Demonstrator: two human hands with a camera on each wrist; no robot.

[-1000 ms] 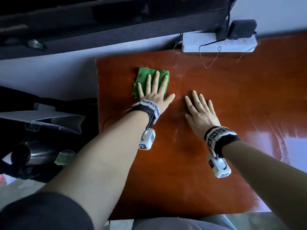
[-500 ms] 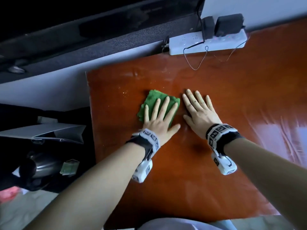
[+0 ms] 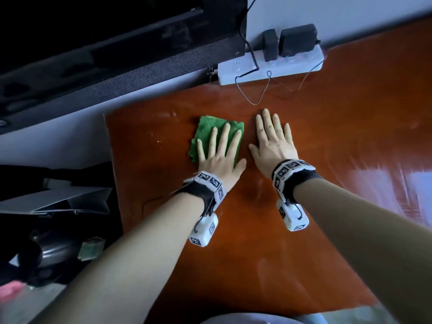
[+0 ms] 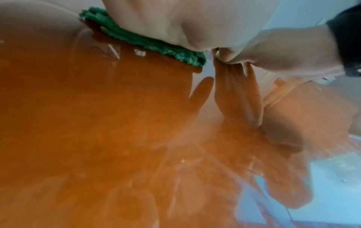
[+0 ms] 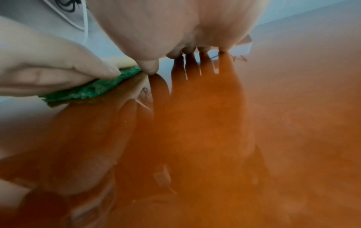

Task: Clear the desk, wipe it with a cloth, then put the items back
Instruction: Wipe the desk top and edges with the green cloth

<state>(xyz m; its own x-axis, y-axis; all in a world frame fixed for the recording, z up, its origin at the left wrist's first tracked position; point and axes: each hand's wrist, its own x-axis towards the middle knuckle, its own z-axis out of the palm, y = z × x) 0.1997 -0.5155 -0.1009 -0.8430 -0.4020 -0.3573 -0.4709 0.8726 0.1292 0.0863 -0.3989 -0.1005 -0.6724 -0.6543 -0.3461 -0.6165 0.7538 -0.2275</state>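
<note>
A folded green cloth (image 3: 205, 128) lies on the glossy reddish-brown desk (image 3: 304, 127), toward its back left part. My left hand (image 3: 218, 148) presses flat on the cloth with straight, spread fingers. The cloth's edge (image 4: 140, 41) shows under the palm in the left wrist view, and beside my left thumb as a green strip (image 5: 93, 89) in the right wrist view. My right hand (image 3: 273, 139) rests flat on the bare desk just right of the cloth, fingers straight, holding nothing.
A white power strip (image 3: 271, 66) with two black adapters and thin cables sits at the desk's back edge by the wall. A dark monitor (image 3: 105, 43) fills the upper left. Off the desk's left edge are a grey laptop-like item (image 3: 56, 199) and dark objects.
My left hand slid the cloth from the back left corner toward the right, until it lay beside my right hand. The right hand stayed flat on the desk.
</note>
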